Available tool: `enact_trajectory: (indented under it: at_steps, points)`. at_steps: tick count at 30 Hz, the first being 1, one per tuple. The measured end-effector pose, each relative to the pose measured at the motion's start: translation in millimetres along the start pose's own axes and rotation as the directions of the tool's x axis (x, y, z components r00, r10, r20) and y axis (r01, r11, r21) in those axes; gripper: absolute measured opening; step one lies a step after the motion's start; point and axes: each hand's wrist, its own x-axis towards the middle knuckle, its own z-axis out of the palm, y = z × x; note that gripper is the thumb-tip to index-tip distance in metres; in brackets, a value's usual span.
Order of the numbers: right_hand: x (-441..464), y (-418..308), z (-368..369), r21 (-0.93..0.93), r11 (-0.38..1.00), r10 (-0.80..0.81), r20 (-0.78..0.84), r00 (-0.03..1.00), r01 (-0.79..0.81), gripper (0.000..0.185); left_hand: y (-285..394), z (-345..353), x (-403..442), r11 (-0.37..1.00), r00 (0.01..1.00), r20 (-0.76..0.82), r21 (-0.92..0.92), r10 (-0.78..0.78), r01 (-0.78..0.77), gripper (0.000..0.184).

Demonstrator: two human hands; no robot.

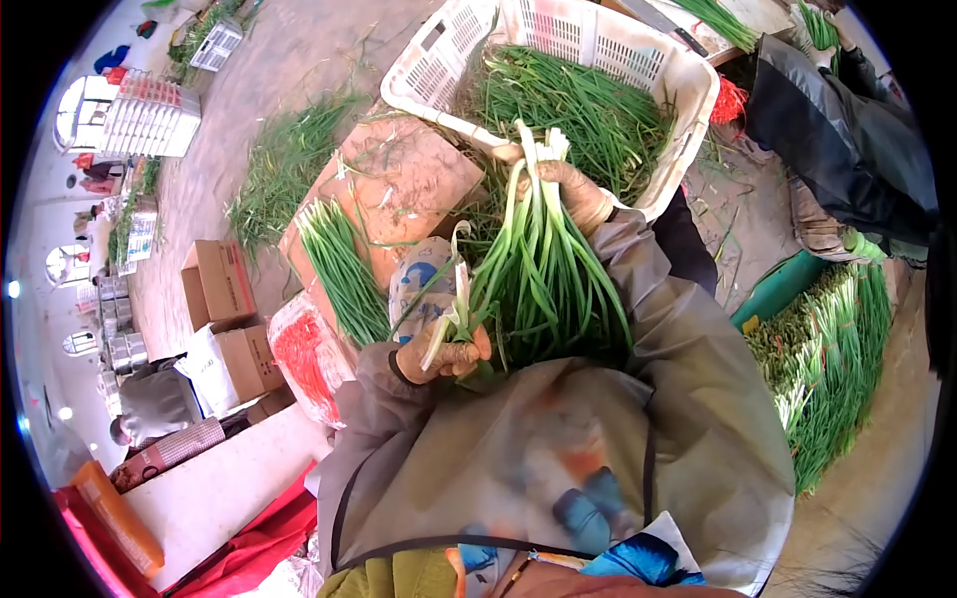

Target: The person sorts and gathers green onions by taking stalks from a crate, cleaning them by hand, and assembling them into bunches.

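Observation:
My right hand (576,189), in a dirty glove, is closed round the white ends of a bunch of green onions (533,259). Their green leaves hang down and fan out in front of my apron. Lower and to the left, my left hand (439,357) is closed on a pale, limp onion stalk (460,299), with some green leaf beside it. A tied bundle of thin green onions (344,264) lies on the board to the left. Behind my right hand, a white plastic crate (454,50) holds loose green onions (568,105).
A reddish board (399,169) lies on the littered floor. Red ties (304,364) sit in a tray at the left, near cardboard boxes (214,284). Stacked onion bundles (837,349) lie at the right, below a co-worker's dark apron (817,110). White crates (155,115) are stacked far left.

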Motion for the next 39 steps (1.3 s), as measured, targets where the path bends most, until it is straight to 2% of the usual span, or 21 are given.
enact_trajectory:
  at_steps: [3, 4, 6, 8, 10, 11, 12, 14, 16, 18, 23, 26, 27, 28, 30, 32, 33, 34, 37, 38, 39]
  points:
    - [-1.5, -5.5, -4.7, -0.052, 0.998, -0.046, -0.131, 0.99, 0.04, 0.036, -6.3, -8.8, 3.0, 1.0, 1.0, 0.01, -0.018, 0.024, -0.024, 0.033]
    - [-5.7, -11.8, -0.8, -0.163, 0.986, -0.066, -0.22, 0.973, 0.03, 0.032, -11.8, -13.4, 4.1, 0.999, 0.999, -0.005, -0.009, 0.038, -0.038, 0.034]
    - [-14.1, -25.4, 12.4, -0.354, 0.933, -0.158, -0.236, 0.959, 0.066, 0.032, -5.8, -6.9, 5.3, 0.995, 0.992, -0.107, -0.068, 0.072, -0.079, 0.046]
    - [-25.6, -46.0, 13.7, -0.511, 0.859, -0.225, -0.303, 0.926, 0.041, 0.032, -11.0, -13.6, 1.1, 0.995, 0.992, -0.093, -0.042, 0.09, -0.095, 0.045]
    - [-34.9, -71.2, -2.2, -0.381, 0.896, -0.348, -0.291, 0.891, 0.226, 0.029, -14.5, -19.7, -3.4, 0.993, 0.988, -0.113, -0.049, 0.101, -0.107, 0.042]
    - [-47.0, -82.5, 1.9, -0.416, 0.86, -0.45, -0.339, 0.826, 0.297, 0.032, -15.4, -20.0, -6.4, 0.99, 0.981, -0.156, -0.068, 0.111, -0.122, 0.038]
    - [-60.4, -96.5, 6.5, -0.454, 0.814, -0.546, -0.381, 0.746, 0.363, 0.034, -15.0, -22.6, -12.0, 0.971, 0.978, -0.09, -0.133, 0.19, -0.2, 0.034]
    - [-87.2, -136.2, -5.4, -0.583, 0.726, -0.626, -0.339, 0.702, 0.366, 0.038, -30.5, -36.6, -18.3, 0.952, 0.94, -0.216, -0.099, 0.264, -0.29, 0.03]
    - [-106.3, -139.5, 11.1, -0.62, 0.618, -0.744, -0.263, 0.614, 0.483, 0.035, -34.5, -40.5, -20.6, 0.89, 0.875, -0.345, -0.184, 0.339, -0.417, 0.026]
    - [-125.8, -146.8, 20.9, -0.634, 0.589, -0.722, -0.135, 0.679, 0.501, 0.033, -34.7, -47.3, -20.3, 0.802, 0.785, -0.494, -0.254, 0.374, -0.541, 0.026]
    - [-151.5, -132.5, 65.2, -0.678, 0.575, -0.72, -0.153, 0.677, 0.457, 0.032, -21.8, -80.4, -29.9, 0.518, 0.745, -0.478, -0.536, 0.465, -0.667, 0.022]
    - [-177.6, -139.3, 80.9, -0.732, 0.51, -0.764, -0.143, 0.63, 0.452, 0.037, -14.1, -98.2, -42.6, 0.399, 0.665, -0.498, -0.542, 0.557, -0.74, 0.023]
    - [-179.6, -131.4, 93.3, -0.749, 0.424, -0.838, -0.111, 0.534, 0.509, 0.038, -14.0, -103.3, -46.3, 0.352, 0.65, -0.469, -0.575, 0.598, -0.739, 0.023]
    - [-190.8, -136.3, 94.1, -0.758, 0.402, -0.842, -0.085, 0.533, 0.513, 0.038, -14.8, -108.7, -48.5, 0.306, 0.632, -0.439, -0.608, 0.639, -0.732, 0.022]
    - [-211.3, -147.8, 96.7, -0.743, 0.443, -0.808, -0.088, 0.583, 0.501, 0.038, -16.5, -113.8, -52.5, 0.291, 0.613, -0.369, -0.636, 0.699, -0.715, 0.021]
    - [-218.0, -143.5, 105.3, -0.693, 0.495, -0.764, -0.06, 0.642, 0.524, 0.037, -14.6, -108.3, -56.5, 0.239, 0.596, -0.473, -0.616, 0.649, -0.751, 0.021]
    - [-215.5, -135.8, 115.1, -0.706, 0.494, -0.772, -0.087, 0.63, 0.508, 0.037, -14.3, -104.2, -56.4, 0.226, 0.605, -0.453, -0.646, 0.655, -0.729, 0.022]
    - [-212.6, -128.8, 123.5, -0.719, 0.492, -0.78, -0.113, 0.616, 0.491, 0.037, -13.7, -99.6, -53.6, 0.261, 0.597, -0.454, -0.607, 0.661, -0.751, 0.022]
    - [-202.9, -122.4, 131.1, -0.68, 0.546, -0.704, -0.054, 0.708, 0.49, 0.038, -1.8, -75.9, -39.3, 0.297, 0.576, -0.498, -0.532, 0.648, -0.793, 0.023]
    - [-194.7, -112.1, 141.6, -0.733, 0.465, -0.771, -0.061, 0.634, 0.496, 0.037, 4.6, -62.2, -32.9, 0.274, 0.575, -0.461, -0.567, 0.676, -0.777, 0.024]
    - [-193.1, -119.1, 139.4, -0.724, 0.47, -0.746, -0.02, 0.666, 0.505, 0.037, 7.5, -55.4, -19.4, 0.271, 0.569, -0.44, -0.573, 0.695, -0.774, 0.026]
